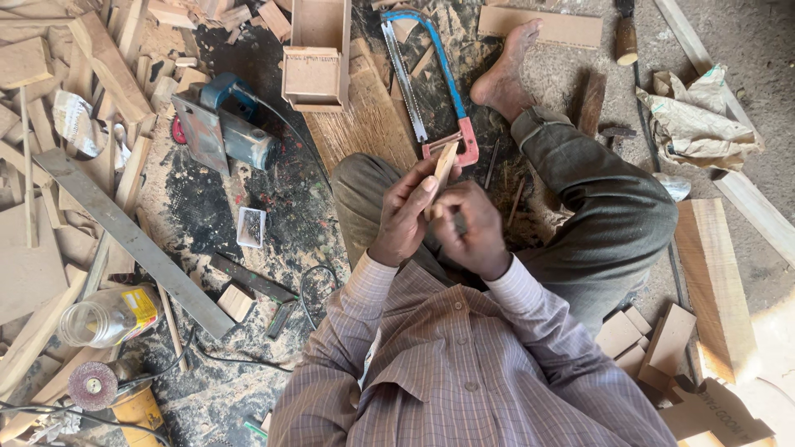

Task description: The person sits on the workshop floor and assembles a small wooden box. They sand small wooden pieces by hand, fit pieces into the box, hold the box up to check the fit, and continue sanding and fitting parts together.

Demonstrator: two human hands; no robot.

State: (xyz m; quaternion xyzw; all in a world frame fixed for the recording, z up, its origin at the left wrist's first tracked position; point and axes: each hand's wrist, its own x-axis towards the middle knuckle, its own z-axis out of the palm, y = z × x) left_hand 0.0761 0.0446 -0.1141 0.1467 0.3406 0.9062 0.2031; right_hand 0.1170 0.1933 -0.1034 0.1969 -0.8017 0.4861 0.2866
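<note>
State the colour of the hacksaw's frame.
Blue, with a red handle; hacksaw, head view.

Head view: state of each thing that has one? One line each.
Small wood strip: upright, held in both hands.
Left hand: fingers closed on the strip.
Right hand: curled against the strip's lower part.
Blue-framed saw: lying flat, untouched.
Circular saw: resting on floor, unheld.
Clear jar: lying on its side.

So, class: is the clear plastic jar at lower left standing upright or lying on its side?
On its side. The clear jar lies flat on the sawdust floor, its open mouth pointing left.
</note>
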